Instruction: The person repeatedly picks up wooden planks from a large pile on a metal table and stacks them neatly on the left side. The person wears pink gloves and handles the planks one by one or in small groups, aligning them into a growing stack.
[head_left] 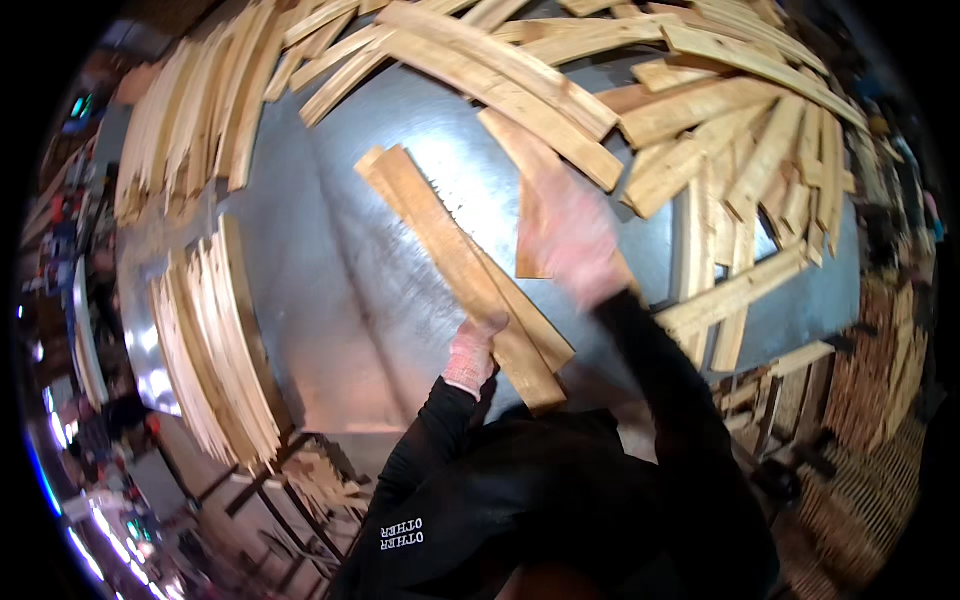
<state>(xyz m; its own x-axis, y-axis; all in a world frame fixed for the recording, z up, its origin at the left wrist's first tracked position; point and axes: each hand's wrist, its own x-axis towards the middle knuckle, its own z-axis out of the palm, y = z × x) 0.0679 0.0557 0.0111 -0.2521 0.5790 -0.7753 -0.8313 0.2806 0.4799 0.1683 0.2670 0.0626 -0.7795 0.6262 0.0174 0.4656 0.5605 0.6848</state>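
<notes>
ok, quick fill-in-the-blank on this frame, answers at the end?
1. The left hand grips overlapping boards made of ____.
2. Unlike the left one, the right hand looks ____ instead of sharp.
3. The sleeves on both arms are coloured ____.
4. Jumbled boards lie along the far edge of the metal table and on its ____ side.

Missing words: wood; blurred; black; right.

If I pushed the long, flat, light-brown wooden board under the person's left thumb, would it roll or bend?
The board probably won't roll, because it's flat. It should stay fairly stiff, since it looks like solid wood. It might slide easily if pushed along the smooth, shiny grey metal tabletop.
</notes>
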